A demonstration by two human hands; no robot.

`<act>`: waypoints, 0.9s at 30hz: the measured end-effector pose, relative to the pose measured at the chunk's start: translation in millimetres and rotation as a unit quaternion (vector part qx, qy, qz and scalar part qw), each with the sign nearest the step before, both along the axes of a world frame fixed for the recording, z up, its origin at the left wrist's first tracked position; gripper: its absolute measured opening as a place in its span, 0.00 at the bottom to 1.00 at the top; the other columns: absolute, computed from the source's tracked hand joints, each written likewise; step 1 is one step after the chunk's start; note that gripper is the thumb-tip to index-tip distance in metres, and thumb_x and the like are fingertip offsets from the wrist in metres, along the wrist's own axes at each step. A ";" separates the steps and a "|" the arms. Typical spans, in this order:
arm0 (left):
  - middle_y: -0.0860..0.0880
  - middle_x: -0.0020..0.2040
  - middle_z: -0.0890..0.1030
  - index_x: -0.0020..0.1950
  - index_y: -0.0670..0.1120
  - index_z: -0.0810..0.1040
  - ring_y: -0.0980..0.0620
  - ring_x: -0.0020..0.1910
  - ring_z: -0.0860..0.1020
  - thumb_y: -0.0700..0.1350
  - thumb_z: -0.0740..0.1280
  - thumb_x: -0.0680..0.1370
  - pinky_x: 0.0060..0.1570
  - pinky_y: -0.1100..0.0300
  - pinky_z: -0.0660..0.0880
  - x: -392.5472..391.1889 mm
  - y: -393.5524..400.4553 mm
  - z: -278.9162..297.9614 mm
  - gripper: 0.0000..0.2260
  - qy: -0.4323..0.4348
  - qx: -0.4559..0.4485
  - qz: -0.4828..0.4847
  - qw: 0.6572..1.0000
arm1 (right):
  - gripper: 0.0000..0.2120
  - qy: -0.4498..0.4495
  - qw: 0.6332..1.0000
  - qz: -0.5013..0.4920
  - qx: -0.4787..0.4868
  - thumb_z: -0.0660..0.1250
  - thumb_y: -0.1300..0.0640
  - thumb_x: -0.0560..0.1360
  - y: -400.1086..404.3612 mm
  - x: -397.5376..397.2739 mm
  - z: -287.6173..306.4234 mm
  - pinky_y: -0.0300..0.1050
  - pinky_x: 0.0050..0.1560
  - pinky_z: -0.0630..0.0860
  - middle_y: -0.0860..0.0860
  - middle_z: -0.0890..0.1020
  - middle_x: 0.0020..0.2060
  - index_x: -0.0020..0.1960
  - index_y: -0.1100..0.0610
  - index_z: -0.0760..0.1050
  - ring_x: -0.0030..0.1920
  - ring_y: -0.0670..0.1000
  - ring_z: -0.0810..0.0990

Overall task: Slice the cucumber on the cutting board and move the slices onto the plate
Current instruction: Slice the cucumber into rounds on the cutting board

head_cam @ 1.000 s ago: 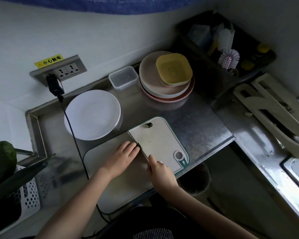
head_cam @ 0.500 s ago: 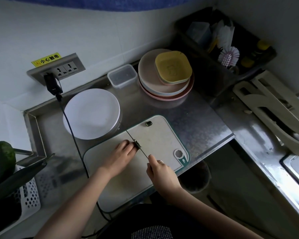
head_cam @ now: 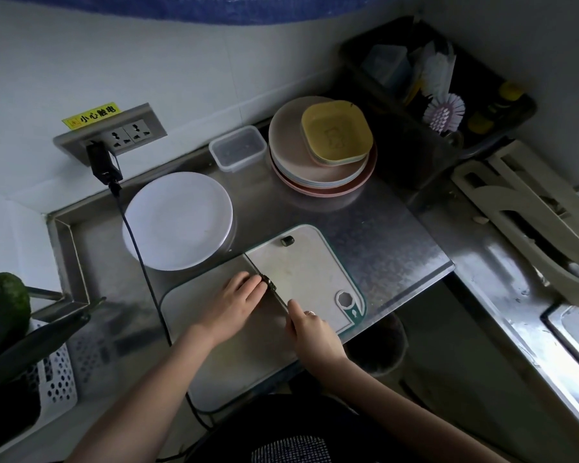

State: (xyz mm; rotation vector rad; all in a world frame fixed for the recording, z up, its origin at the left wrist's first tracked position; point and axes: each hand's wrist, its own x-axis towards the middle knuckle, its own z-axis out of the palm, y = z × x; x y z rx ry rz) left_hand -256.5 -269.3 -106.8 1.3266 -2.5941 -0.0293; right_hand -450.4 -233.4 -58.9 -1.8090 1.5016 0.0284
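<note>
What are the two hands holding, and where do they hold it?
The right hand grips a thin-bladed knife by its handle, which the hand hides. The left hand presses down on the dark green cucumber, covering most of it, on the white cutting board.

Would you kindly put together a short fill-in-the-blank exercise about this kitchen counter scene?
1. The right hand holds the ____, whose blade lies across the cutting board.
2. The left hand presses down on the board just ____ of the blade.
3. The white plate holds ____ cucumber slices.
4. The small dark cucumber end lies near the board's ____ edge.

Missing words: knife; left; no; far
</note>
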 end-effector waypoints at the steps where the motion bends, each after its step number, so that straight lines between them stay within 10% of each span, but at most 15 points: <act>1: 0.45 0.56 0.68 0.56 0.41 0.67 0.44 0.53 0.68 0.37 0.54 0.68 0.42 0.52 0.79 0.2 0.0 -0.7 0.17 0.003 0.001 0.001 1.000 | 0.05 -0.001 1.000 -0.005 -0.004 0.52 0.54 0.80 -0.6 -0.8 1.2 0.49 0.35 0.65 0.57 0.71 0.36 0.47 0.54 0.58 0.38 0.62 0.74; 27: 0.46 0.55 0.68 0.58 0.41 0.67 0.43 0.51 0.68 0.32 0.65 0.67 0.42 0.53 0.79 2.6 0.2 -4.0 0.21 0.050 0.003 -0.002 0.999 | 0.06 -0.005 0.998 0.001 -0.067 0.54 0.54 0.80 4.0 1.1 7.2 0.50 0.32 0.65 0.55 0.70 0.34 0.47 0.54 0.57 0.34 0.63 0.69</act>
